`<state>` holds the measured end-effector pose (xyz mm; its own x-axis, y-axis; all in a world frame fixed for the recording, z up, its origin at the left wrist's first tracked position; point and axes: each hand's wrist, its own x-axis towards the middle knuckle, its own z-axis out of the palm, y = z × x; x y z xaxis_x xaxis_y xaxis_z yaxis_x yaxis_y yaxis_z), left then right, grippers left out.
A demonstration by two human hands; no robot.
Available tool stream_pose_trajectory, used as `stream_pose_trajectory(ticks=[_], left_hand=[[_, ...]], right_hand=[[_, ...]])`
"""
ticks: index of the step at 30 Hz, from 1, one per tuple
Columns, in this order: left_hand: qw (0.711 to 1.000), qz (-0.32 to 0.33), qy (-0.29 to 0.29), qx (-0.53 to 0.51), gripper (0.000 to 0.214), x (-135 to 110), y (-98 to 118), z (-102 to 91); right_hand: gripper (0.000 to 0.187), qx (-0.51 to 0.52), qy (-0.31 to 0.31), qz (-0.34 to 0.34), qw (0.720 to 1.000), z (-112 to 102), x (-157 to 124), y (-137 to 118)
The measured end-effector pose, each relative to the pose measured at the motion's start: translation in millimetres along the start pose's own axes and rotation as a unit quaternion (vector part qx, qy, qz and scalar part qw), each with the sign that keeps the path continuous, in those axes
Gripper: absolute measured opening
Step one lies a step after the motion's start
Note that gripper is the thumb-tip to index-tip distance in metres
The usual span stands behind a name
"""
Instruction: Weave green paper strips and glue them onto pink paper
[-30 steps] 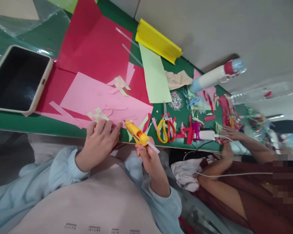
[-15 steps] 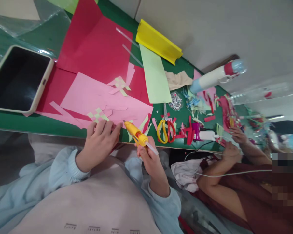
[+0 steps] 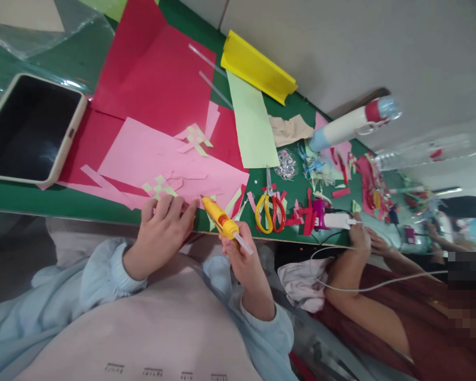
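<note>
Right hand is wrapped round a yellow glue gun, clear glue stick poking out its back end above that hand. Gun sits between the two hands, nozzle aimed away from the right one and ending just beside the left index fingertip (looks close from here, can't tell if touching). Left hand is palm down, fingers bent over the near edge of the papers; can't tell whether it pinches anything. Woven paper piece just past the left fingers, on or by the pink sheet; second woven piece farther out, beyond both hands. Scissors to the right of the right hand, near it. Phone well left of the left hand. Co-worker's hand well off to the right.
</note>
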<state>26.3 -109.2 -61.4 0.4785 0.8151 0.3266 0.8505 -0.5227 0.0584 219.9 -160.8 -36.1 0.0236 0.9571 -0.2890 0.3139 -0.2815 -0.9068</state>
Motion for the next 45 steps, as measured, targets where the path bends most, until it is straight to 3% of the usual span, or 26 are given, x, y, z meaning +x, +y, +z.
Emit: stream_pose_trajectory(ticks=[6, 15, 37, 45], left_hand=[[0.999, -0.014, -0.014, -0.038, 0.044, -4.1, 2.6, 1.2], [0.998, -0.003, -0.067, 0.015, 0.045, 0.6, 16.0, -6.9], [0.998, 0.025, -0.055, 0.021, 0.041, 4.3, 21.0, 1.9], [0.997, 0.017, -0.079, 0.002, 0.043, 5.8, 18.2, -2.9]], right_hand=[[0.026, 0.064, 0.022, 0.035, 0.997, 0.4, -3.3, -4.7], [0.026, 0.077, 0.009, 0.04, 0.996, -1.1, -4.7, -7.1], [0.024, 0.077, 0.015, 0.045, 0.996, 0.0, -3.0, -7.8], [0.024, 0.066, 0.019, 0.035, 0.997, -3.3, -1.8, -10.3]])
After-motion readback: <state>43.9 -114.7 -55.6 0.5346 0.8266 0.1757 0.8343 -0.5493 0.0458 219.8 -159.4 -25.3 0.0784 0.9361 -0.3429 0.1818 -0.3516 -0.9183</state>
